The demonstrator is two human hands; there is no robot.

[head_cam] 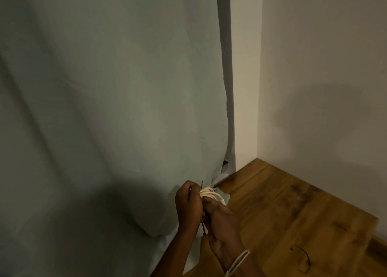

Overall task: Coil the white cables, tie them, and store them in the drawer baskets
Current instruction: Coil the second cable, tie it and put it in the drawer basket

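Observation:
A coil of white cable (211, 194) sits between both hands, low in the head view, close to the curtain's hem. My left hand (188, 205) wraps around the coil's left side, and a small dark plug tip sticks up above its fingers. Pressed against the same bundle from below and the right is my right hand (219, 220). A thin dark tie or cord end (204, 228) hangs down between the two palms. White cable loops (238, 262) also lie around my right wrist. No drawer or basket is in view.
A large pale green curtain (104, 109) fills the left and centre. White walls (324, 77) meet in a corner at the right. Wooden floor (293, 214) spreads out below, with a thin dark cord (303, 260) lying on it at the lower right.

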